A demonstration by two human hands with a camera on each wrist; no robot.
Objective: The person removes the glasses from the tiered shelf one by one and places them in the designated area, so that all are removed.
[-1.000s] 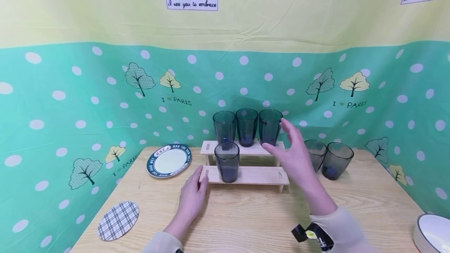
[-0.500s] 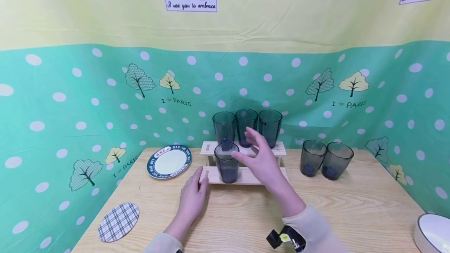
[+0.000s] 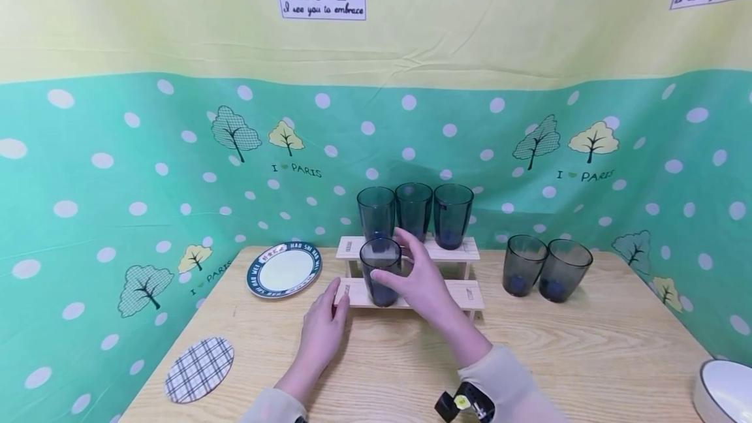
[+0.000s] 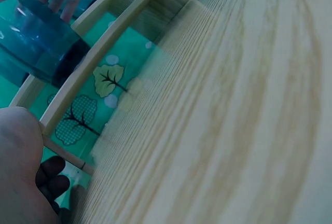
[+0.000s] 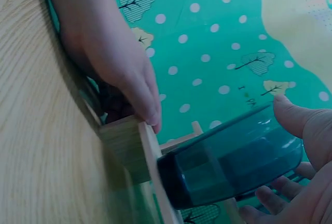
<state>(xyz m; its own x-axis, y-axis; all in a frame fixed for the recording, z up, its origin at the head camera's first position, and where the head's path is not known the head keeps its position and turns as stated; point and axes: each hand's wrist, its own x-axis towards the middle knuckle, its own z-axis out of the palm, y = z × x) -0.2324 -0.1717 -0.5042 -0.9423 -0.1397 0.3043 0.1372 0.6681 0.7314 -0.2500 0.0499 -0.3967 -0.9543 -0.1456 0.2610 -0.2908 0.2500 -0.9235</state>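
In the head view, my left hand (image 3: 322, 328) holds the left end of the lower wooden stand (image 3: 452, 294). Its fingers (image 4: 54, 182) are bent at the stand's end in the left wrist view. On that stand a dark tinted glass (image 3: 378, 279) stands upright toward the left. My right hand (image 3: 425, 286) is around the glass from the right, thumb (image 5: 290, 115) at its near side by the rim and the other fingers (image 5: 267, 200) spread along the opposite side. Behind, three similar glasses (image 3: 376, 211) (image 3: 414, 207) (image 3: 452, 214) line the upper wooden stand (image 3: 449, 251).
Two more tinted glasses (image 3: 523, 266) (image 3: 564, 269) stand on the table (image 3: 364, 371) to the right. A blue-rimmed plate (image 3: 284, 271) leans at the back left, with a checked round mat (image 3: 200, 369) nearer. A white bowl (image 3: 725, 387) sits at the right edge. A patterned cloth (image 3: 405, 123) encloses the back.
My right hand has moved left from beside the right-hand upper glass to the glass on the lower stand, its thumb and fingers staying spread. The left hand has stayed at the stand's end.
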